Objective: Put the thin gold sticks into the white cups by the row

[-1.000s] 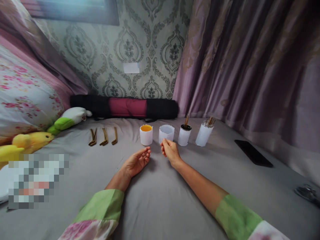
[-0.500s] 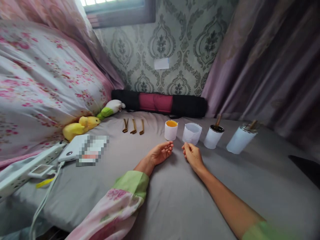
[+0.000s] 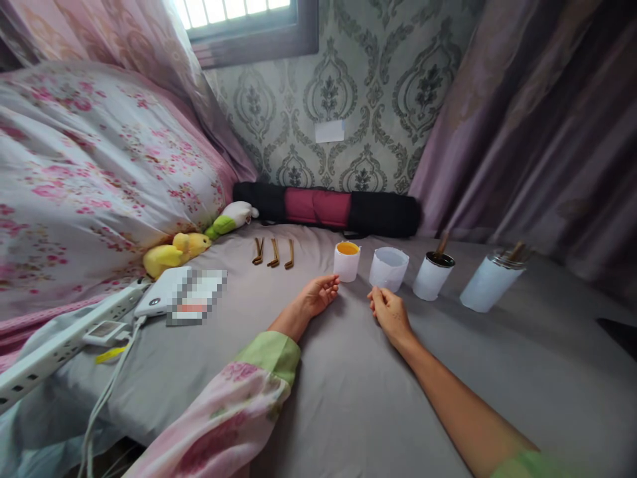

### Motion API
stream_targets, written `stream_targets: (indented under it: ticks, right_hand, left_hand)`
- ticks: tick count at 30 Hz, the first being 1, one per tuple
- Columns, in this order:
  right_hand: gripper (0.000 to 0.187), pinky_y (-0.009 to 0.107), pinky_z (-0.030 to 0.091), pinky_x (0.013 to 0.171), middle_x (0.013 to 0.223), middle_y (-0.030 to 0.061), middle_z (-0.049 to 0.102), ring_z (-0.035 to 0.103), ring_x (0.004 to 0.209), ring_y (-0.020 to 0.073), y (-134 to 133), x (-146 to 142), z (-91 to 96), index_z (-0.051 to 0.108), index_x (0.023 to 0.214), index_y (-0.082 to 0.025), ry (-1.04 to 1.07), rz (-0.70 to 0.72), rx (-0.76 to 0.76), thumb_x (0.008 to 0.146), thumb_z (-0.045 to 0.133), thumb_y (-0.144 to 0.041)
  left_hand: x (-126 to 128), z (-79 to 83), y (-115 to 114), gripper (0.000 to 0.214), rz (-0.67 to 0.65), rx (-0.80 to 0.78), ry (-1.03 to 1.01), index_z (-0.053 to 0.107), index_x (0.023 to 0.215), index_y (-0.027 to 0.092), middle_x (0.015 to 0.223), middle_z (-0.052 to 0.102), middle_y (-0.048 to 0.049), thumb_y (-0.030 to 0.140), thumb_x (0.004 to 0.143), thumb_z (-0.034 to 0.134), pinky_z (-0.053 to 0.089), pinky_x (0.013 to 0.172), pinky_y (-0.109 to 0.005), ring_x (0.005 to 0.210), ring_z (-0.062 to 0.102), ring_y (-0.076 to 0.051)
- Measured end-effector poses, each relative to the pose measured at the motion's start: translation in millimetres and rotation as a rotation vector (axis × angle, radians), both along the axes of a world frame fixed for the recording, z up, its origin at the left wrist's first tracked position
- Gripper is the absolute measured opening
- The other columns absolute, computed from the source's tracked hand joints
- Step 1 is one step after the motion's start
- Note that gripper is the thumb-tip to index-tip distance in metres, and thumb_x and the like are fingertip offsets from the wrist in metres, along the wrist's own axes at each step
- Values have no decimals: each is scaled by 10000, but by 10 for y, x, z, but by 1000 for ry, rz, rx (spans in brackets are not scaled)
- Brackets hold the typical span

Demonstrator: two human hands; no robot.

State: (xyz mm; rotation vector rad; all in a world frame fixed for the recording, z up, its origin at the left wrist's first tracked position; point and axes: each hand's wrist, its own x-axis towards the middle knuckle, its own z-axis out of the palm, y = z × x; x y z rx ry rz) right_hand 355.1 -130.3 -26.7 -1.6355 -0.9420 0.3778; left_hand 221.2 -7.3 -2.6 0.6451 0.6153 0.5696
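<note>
My left hand [image 3: 321,295] hovers over the grey sheet, palm turned inward, fingers loosely curled with nothing visible in them. It is nearest to a white-wrapped cup [image 3: 346,267] with an orange inside. My right hand [image 3: 391,315] is closed, thumb against the curled fingers; the inside is hidden from me. Just beyond it stands a white translucent cup [image 3: 388,273]. Farther right are a white-wrapped can [image 3: 430,282] and a taller white-wrapped can [image 3: 485,289], each with brown sticks inside. Thin bent gold-coloured pieces [image 3: 274,253] lie in three groups to the left.
A black and maroon roll [image 3: 318,206] lies along the wall. Yellow and green plush toys [image 3: 174,252] rest by the flowered bedding [image 3: 99,166]. A white device [image 3: 162,292], cables and a power strip [image 3: 60,352] occupy the left. A dark object [image 3: 620,335] sits at the right edge.
The view has tilted up and turned slightly left, so the scene sits a little farther right. My left fingers look slightly more curled. The cups, cans and gold pieces stay in place.
</note>
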Motion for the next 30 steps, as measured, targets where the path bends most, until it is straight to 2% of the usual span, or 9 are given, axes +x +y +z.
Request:
stream_targets:
  ticks: [6,14,22,30]
  right_hand:
    - [457,221,326,412,527,3,508,455,427,113,7,13,-24,563,675,-170,-20,0,-2,774,402,-586]
    - [463,225,336,420,519,6,519,468,431,120,8,22,-28,567,665,-177,-44,-4,-8,775,395,-593]
    - [436,212,320,413,529,3,513,461,436,113,24,32,-67,566,679,-175,-53,-6,-19,801,382,-551]
    - [442,210,327,430,526,7,522,468,445,113,26,31,-64,576,673,-172,-64,-8,-10,798,377,-547]
  left_hand:
    - [11,23,134,21,61,81,125,576,733,88,615,571,-32,80,751,569,408,471,-160,500,510,-60]
    - [-88,64,444,45,168,284,339,567,722,94,601,572,-37,62,712,597,377,422,-165,451,503,-65]
    - [-243,230,739,76,245,514,579,538,686,116,515,543,-20,80,708,601,307,388,-155,419,465,-62]
    - [-343,343,1029,59,218,702,811,558,705,111,416,457,24,101,685,613,278,399,-170,371,391,-57]
